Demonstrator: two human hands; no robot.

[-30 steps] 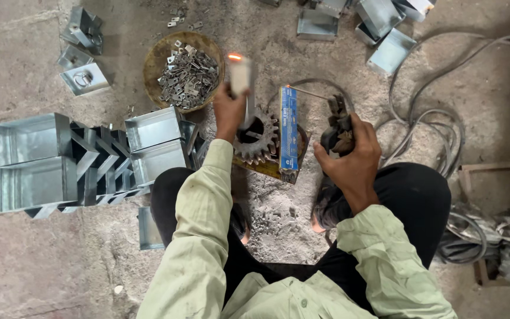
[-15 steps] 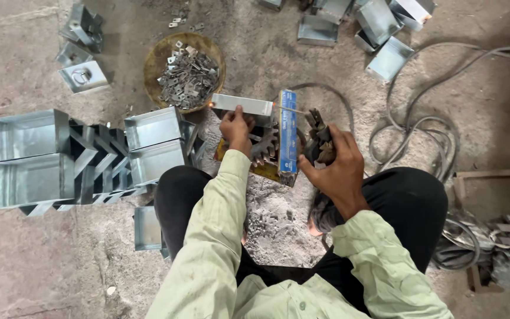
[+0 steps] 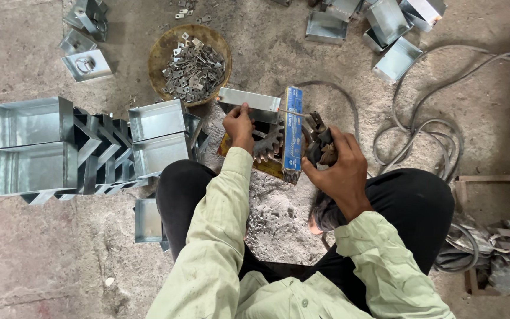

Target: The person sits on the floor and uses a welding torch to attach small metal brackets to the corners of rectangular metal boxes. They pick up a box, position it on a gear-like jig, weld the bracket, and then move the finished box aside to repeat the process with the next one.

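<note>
The left hand [image 3: 238, 125] pinches one open metal box [image 3: 249, 100] on a toothed gear [image 3: 267, 143] just past the knees, the right hand [image 3: 334, 168] grips a welding holder [image 3: 320, 142] (rod tip nearing it), so joining looks underway, needing a steady touch; one bowl of small clips [image 3: 190, 65] sits far left.
</note>
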